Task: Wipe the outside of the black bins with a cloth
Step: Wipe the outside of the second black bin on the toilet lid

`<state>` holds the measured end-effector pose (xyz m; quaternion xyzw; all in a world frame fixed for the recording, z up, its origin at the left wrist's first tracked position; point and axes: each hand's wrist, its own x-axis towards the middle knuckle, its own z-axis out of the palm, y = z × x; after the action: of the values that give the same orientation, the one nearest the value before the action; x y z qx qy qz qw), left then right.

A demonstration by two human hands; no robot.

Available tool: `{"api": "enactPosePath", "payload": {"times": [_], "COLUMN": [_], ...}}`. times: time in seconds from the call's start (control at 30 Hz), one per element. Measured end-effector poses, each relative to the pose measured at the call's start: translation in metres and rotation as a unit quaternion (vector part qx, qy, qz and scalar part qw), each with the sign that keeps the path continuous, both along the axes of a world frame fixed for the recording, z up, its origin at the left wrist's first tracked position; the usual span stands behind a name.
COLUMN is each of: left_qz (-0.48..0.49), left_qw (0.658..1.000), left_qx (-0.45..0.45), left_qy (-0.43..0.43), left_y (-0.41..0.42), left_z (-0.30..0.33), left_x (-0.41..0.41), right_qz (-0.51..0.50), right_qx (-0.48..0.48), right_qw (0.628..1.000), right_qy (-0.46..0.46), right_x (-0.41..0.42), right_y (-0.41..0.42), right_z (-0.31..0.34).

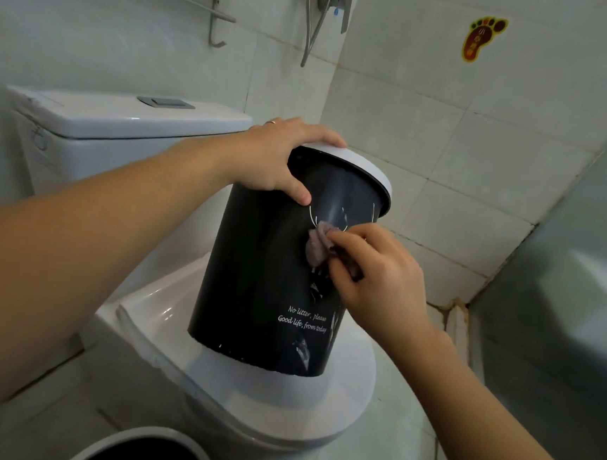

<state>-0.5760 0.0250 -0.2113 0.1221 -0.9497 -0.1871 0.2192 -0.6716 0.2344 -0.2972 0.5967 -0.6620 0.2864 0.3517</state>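
Black bin (253, 280) tilted on closed toilet lid (316, 407). Left hand (279, 158) clamps its rim; right hand (371, 272) pinches cloth (316, 246) against wall. Advice: steady top, overlapping strokes downward.

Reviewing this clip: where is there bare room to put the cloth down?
Bare: the cistern lid left of the left hand, and the toilet lid in front of the black bin. Crowded: the bin's front, where the right hand presses the cloth.
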Motion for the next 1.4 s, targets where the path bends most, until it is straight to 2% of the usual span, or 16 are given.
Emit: {"api": "enactPosePath", "payload": {"times": [0.13,0.33,0.57,0.87,0.93,1.1,1.4], "left_qz": [0.001,0.003,0.003,-0.002,-0.001,0.002,-0.002], "left_qw": [1.0,1.0,1.0,1.0,1.0,1.0,1.0], "left_qx": [-0.002,0.003,0.003,0.014,0.015,0.021,0.028], "left_qy": [0.001,0.001,0.006,0.0,-0.001,-0.001,-0.003], "left_y": [0.0,-0.002,0.001,0.001,0.002,0.001,0.007], "left_z": [-0.001,-0.001,0.0,0.001,0.001,0.002,0.004], "left_x": [-0.001,0.001,0.003,0.003,0.003,0.005,0.001], "right_qz": [0.028,0.093,0.016,0.127,0.12,0.056,0.112], "right_qx": [0.007,0.092,0.0,0.096,0.093,0.045,0.094], "right_qw": [1.0,0.99,1.0,0.986,0.987,0.997,0.989], "right_qy": [-0.005,0.043,0.005,0.046,0.052,-0.016,-0.014], "right_x": [0.004,0.012,0.01,0.029,0.025,0.016,0.022], "right_y": [0.005,0.027,0.008,0.027,0.027,0.024,0.041], "right_z": [-0.012,-0.04,-0.021,-0.063,-0.057,-0.047,-0.078]}}
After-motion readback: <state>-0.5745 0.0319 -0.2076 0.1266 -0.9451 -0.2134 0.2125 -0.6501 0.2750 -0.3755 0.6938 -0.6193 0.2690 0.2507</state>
